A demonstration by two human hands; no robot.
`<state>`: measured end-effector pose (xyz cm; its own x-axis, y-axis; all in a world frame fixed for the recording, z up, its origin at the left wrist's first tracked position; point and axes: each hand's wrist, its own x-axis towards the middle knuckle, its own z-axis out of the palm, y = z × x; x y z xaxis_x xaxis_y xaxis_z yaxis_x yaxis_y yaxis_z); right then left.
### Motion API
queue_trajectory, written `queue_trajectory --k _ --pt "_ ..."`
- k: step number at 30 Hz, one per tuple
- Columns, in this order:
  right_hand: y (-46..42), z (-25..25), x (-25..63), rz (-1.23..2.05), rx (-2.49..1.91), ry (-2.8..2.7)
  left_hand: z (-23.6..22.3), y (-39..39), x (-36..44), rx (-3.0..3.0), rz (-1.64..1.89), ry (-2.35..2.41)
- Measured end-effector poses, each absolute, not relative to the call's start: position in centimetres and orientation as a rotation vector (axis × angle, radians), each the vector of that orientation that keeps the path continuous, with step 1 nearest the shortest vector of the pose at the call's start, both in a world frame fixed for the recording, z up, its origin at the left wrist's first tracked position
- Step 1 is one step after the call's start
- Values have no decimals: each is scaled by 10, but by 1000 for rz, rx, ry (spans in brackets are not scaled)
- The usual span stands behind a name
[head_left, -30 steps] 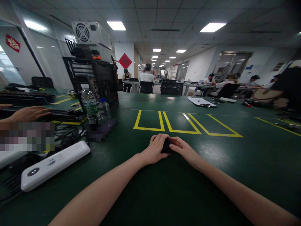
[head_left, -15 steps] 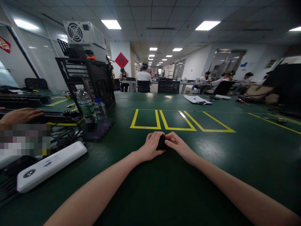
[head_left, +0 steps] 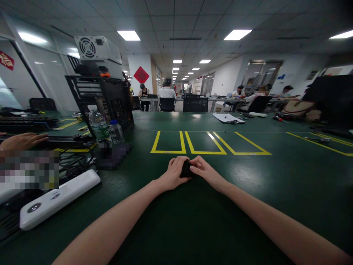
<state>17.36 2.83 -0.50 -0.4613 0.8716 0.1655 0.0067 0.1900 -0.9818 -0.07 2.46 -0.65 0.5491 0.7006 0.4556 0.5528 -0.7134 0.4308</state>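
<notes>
A small black object, its kind unclear, is between my two hands over the green table. My left hand wraps round it from the left, the thumb along its near side and the fingers over its far side. On its right side, my right hand touches it with thumb and fingertips bent together. Both hands cover much of the object, so its full shape is hidden. Just beyond them, yellow tape outlines mark the tabletop.
To the left stand a black computer case with a power supply on top, water bottles and a white power bank-like bar near cables. Another person's hand is at the far left. A clipboard lies farther back.
The whole view has shifted slightly, with the background lower in the picture. Both hands keep nearly the same hold on the black object.
</notes>
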Motion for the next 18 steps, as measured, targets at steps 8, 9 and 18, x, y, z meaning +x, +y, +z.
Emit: queue_trajectory --k 8,9,18 --pt "30 -6 174 1344 -951 -1705 -4 22 -1 2559 911 1031" --pt "30 -6 174 1370 -928 -1713 -4 22 -1 2560 909 1028" --pt "25 -1 175 1363 -901 -1698 -2 21 -2 2564 902 1035"
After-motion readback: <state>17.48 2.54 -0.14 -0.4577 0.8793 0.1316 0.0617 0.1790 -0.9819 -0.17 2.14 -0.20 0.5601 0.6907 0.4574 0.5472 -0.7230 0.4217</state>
